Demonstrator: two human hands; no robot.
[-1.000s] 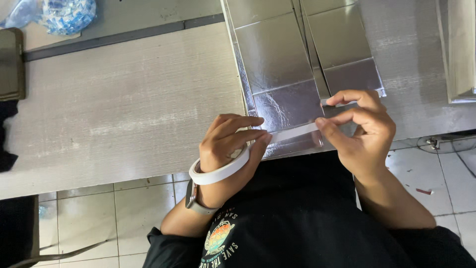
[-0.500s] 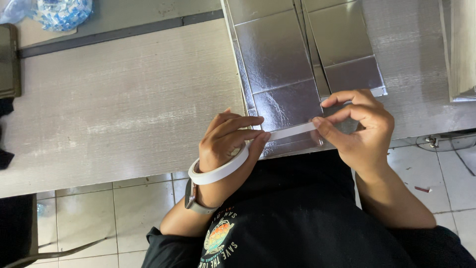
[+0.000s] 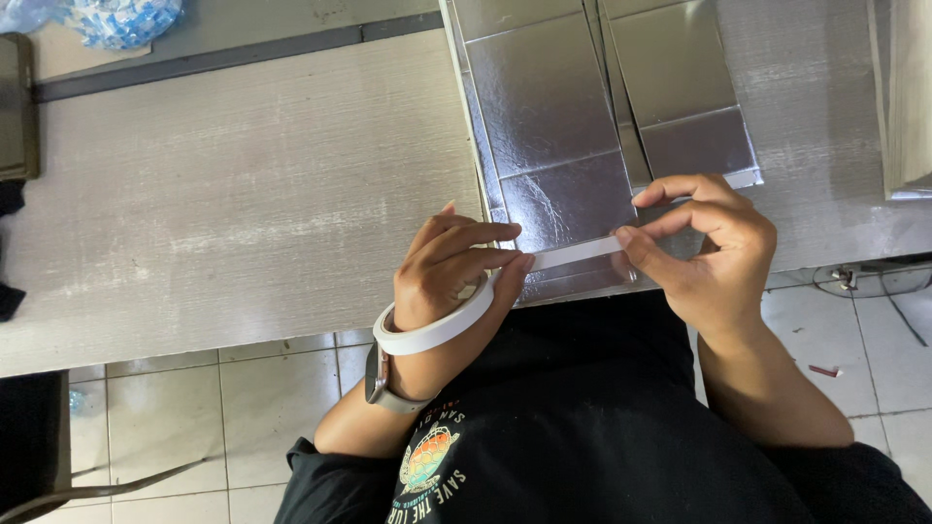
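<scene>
My left hand (image 3: 456, 267) grips a white roll of tape (image 3: 437, 328) at the near edge of the table, the roll hanging around my fingers. A strip of tape (image 3: 578, 254) runs from the roll to the right. My right hand (image 3: 704, 243) pinches the free end of that strip between thumb and forefinger. The strip lies stretched over the near end of a flat silver foil-faced cardboard sheet (image 3: 549, 107) with fold creases. A watch sits on my left wrist.
The grey wooden table (image 3: 233, 204) fills the left. A second silver sheet (image 3: 680, 87) lies to the right of the first. A blue-and-white plastic bag (image 3: 121, 19) is at the far left. Tiled floor and a cable show below the table edge.
My right hand has shifted slightly left along the strip. The roll and left hand stay in nearly the same spot.
</scene>
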